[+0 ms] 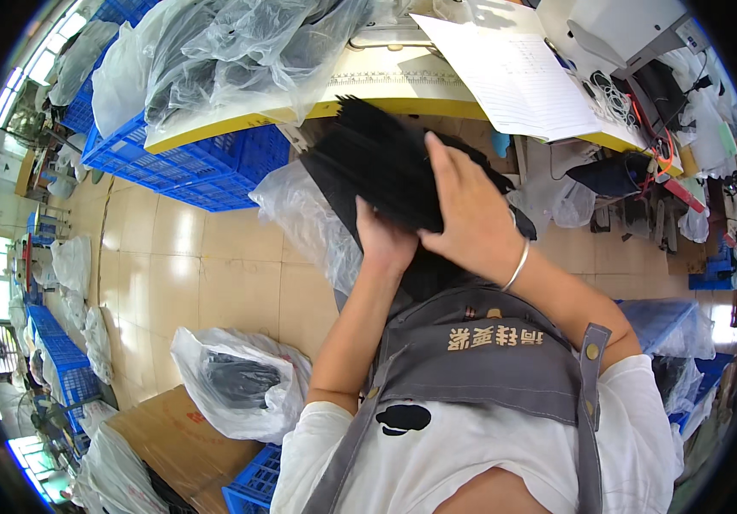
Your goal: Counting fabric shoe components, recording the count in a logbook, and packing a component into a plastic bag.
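Gripping a black fabric bundle, both hands are clamped around it; it is lifted halfway from its clear plastic bag, not yet on the surface.

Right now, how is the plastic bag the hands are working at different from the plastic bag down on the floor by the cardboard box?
The bag by the hands hangs open under a stack of black fabric pieces, which the left hand and right hand hold. The floor bag sits alone, closed around its dark contents, untouched. The first is up near the table edge; the second lies low beside the cardboard box. Both are clear, crinkly plastic.
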Action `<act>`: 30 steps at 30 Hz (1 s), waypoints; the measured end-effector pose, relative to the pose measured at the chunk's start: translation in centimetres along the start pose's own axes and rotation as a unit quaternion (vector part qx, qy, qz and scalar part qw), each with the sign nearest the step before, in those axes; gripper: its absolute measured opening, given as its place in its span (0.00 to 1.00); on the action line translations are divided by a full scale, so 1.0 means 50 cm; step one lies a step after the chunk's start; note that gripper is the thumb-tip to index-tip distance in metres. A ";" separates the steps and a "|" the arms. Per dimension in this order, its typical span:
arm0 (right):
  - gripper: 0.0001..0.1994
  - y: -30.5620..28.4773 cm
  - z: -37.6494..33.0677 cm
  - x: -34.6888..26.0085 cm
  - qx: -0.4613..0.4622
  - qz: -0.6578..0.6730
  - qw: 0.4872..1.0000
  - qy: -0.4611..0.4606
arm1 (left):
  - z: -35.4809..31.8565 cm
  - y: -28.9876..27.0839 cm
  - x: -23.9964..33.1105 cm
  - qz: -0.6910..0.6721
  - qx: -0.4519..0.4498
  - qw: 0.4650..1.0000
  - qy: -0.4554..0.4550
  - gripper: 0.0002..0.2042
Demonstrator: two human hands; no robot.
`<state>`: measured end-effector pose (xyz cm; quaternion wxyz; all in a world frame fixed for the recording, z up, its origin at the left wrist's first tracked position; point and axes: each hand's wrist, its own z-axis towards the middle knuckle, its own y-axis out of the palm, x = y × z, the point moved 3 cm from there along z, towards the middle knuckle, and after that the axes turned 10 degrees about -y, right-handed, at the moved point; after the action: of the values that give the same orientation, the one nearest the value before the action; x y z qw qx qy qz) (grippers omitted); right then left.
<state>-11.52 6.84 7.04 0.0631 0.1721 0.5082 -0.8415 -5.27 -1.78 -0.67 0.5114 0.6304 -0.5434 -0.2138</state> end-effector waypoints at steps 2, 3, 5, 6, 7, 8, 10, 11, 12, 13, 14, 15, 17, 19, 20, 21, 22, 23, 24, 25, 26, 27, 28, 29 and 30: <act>0.49 -0.013 -0.002 0.017 -0.053 -0.090 0.992 0.071 | 0.027 -0.003 -0.012 0.017 -0.116 0.991 -0.059 0.31; 0.50 -0.005 -0.005 0.024 -0.031 -0.123 0.990 0.069 | 0.033 -0.004 -0.023 0.032 -0.110 0.993 -0.036 0.33; 0.50 0.018 -0.009 0.034 -0.024 -0.139 0.986 0.084 | 0.040 -0.009 -0.035 0.013 -0.098 0.994 -0.037 0.34; 0.50 0.028 -0.013 0.040 -0.020 -0.151 0.983 0.098 | 0.043 -0.011 -0.040 -0.007 -0.081 0.996 -0.038 0.34; 0.50 0.037 -0.014 0.054 0.002 -0.135 0.987 0.087 | 0.053 -0.022 -0.039 0.016 -0.084 0.995 -0.041 0.34; 0.50 0.033 -0.017 0.066 0.005 -0.141 0.986 0.094 | 0.054 -0.019 -0.039 0.017 -0.090 0.995 -0.049 0.34; 0.49 0.028 -0.017 0.083 0.003 -0.048 0.996 0.069 | 0.055 -0.014 -0.032 0.091 -0.079 0.992 -0.037 0.35; 0.49 0.027 -0.013 0.086 0.022 -0.039 0.998 0.043 | 0.059 -0.027 -0.023 0.108 -0.090 0.990 -0.025 0.37; 0.49 0.020 -0.016 0.094 0.024 -0.044 0.998 0.048 | 0.052 -0.023 -0.015 0.109 -0.094 0.989 -0.031 0.37; 0.48 0.015 -0.019 0.102 0.019 -0.017 0.998 0.064 | 0.034 -0.028 -0.003 0.198 -0.067 0.976 -0.058 0.36; 0.48 0.010 -0.022 0.112 0.016 0.008 0.997 0.080 | 0.014 -0.030 0.013 0.286 -0.042 0.953 -0.085 0.35; 0.48 0.003 -0.025 0.119 0.019 0.004 0.996 0.083 | -0.015 -0.023 0.042 0.353 -0.047 0.931 -0.084 0.33; 0.47 -0.001 -0.031 0.126 0.004 0.022 0.996 0.087 | -0.048 -0.039 0.077 0.419 -0.056 0.903 -0.081 0.33; 0.45 -0.010 -0.030 0.108 0.017 0.030 0.998 0.057 | -0.063 -0.082 0.123 0.503 0.078 0.826 0.240 0.35; 0.44 -0.019 -0.026 0.093 0.031 0.039 0.998 0.026 | -0.056 -0.107 0.128 0.502 0.080 0.826 0.244 0.35; 0.43 -0.029 -0.021 0.072 0.028 0.061 0.998 0.015 | -0.040 -0.135 0.124 0.460 0.030 0.869 0.180 0.36; 0.43 -0.039 -0.019 0.052 -0.011 0.093 0.995 0.028 | -0.027 -0.160 0.116 0.413 -0.021 0.903 0.114 0.38; 0.42 -0.053 -0.023 0.034 -0.011 0.130 0.991 0.013 | -0.020 -0.176 0.099 0.325 -0.035 0.942 0.071 0.34; 0.42 -0.064 -0.024 0.017 -0.011 0.169 0.986 -0.001 | -0.017 -0.180 0.100 0.325 -0.034 0.942 0.072 0.34; 0.42 -0.081 -0.024 0.005 -0.046 0.207 0.977 0.001 | -0.012 -0.182 0.104 0.359 -0.032 0.929 0.085 0.34; 0.42 -0.101 -0.023 -0.001 -0.046 0.207 0.977 0.001 | -0.005 -0.182 0.110 0.391 -0.031 0.915 0.096 0.34; 0.42 -0.120 -0.023 -0.006 -0.045 0.227 0.973 -0.001 | 0.001 -0.183 0.118 0.422 -0.027 0.900 0.109 0.33; 0.42 -0.137 -0.024 -0.006 -0.045 0.248 0.968 -0.004 | 0.007 -0.183 0.128 0.451 -0.021 0.884 0.123 0.33; 0.42 -0.148 -0.029 0.007 -0.060 0.289 0.954 0.048 | 0.013 -0.184 0.138 0.477 -0.012 0.868 0.139 0.33; 0.42 -0.158 -0.029 0.021 -0.039 0.332 0.941 0.050 | 0.016 -0.190 0.148 0.499 0.003 0.852 0.158 0.33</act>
<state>-14.42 11.94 12.64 0.3206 0.3703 0.4569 -0.7426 0.86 -9.90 -7.21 0.6262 0.3011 -0.6977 0.1747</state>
